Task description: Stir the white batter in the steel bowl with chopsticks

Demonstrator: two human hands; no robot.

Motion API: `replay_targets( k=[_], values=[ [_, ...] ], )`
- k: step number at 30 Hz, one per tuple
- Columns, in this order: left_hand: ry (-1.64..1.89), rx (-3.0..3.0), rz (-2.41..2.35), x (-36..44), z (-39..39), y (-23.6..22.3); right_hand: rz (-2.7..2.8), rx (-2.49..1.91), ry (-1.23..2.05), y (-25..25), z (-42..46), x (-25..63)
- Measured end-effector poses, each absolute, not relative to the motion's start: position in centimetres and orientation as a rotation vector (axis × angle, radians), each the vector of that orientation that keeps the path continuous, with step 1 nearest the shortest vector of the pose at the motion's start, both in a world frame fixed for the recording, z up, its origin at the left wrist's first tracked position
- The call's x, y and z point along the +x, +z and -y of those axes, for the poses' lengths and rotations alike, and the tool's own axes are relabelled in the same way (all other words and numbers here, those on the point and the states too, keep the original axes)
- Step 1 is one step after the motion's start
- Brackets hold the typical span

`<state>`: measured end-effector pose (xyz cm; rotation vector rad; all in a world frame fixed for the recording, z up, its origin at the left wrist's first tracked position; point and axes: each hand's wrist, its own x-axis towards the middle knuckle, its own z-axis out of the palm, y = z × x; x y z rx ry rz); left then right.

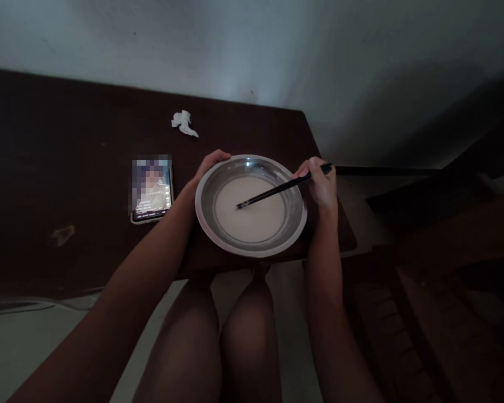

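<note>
A round stainless steel bowl (206, 224) stands near the front edge of the dark table, with a pale, smooth batter-like liquid (252, 221) in it. My left hand (212, 164) grips the bowl's far left rim, its fingers partly hidden behind the metal. At the right rim, my right hand (319, 182) is closed around dark chopsticks (273, 191). They slant down to the left over the bowl, and their tips, coated with a little white, are at the liquid's surface. Whether the tips dip below it I cannot tell.
Left of the bowl lies a phone (153, 196) with its screen lit. Behind it is a crumpled white tissue (185, 123) on the dark table (88, 140). A pale wall (252, 56) rises behind. Dark wooden furniture (437, 280) stands at the right, and cables (63, 304) run at lower left.
</note>
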<state>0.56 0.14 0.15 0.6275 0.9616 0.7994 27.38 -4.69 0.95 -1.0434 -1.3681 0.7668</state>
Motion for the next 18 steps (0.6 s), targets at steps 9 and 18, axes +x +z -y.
replay_targets(
  k=[9,18],
  values=[
    [0.813,0.629,-0.985,0.6,-0.27,0.07,1.322,-1.017,0.744,0.83,4.64,27.57],
    [0.794,0.639,-0.999,0.61,-0.39,0.21,1.247,-1.066,0.656,0.97,4.61,27.66]
  ],
)
